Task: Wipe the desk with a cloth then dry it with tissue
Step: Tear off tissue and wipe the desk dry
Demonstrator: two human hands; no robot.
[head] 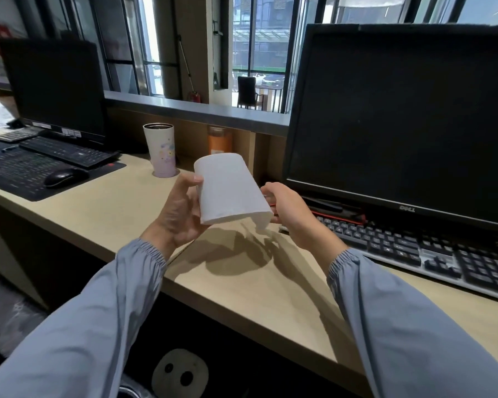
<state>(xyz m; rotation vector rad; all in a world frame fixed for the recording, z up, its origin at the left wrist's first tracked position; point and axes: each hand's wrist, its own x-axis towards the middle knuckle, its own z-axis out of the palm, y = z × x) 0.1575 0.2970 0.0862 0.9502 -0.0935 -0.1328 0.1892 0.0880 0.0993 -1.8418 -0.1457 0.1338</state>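
Note:
A white tissue roll [226, 188] is held in the air above the light wooden desk [121, 208], tilted with one end toward the windows. My left hand [181, 209] grips the roll's left side, thumb on top. My right hand [288, 208] is at the roll's right lower edge, fingers curled at the loose end of the tissue; the fingertips are hidden behind the roll. No cloth is in view.
A large black monitor [400, 122] and keyboard [431, 254] stand at the right. A white patterned tumbler [161, 150] and an orange bottle [219, 140] stand at the back. At the left are a second monitor [55, 87], keyboard, mouse [65, 177] and dark desk mat.

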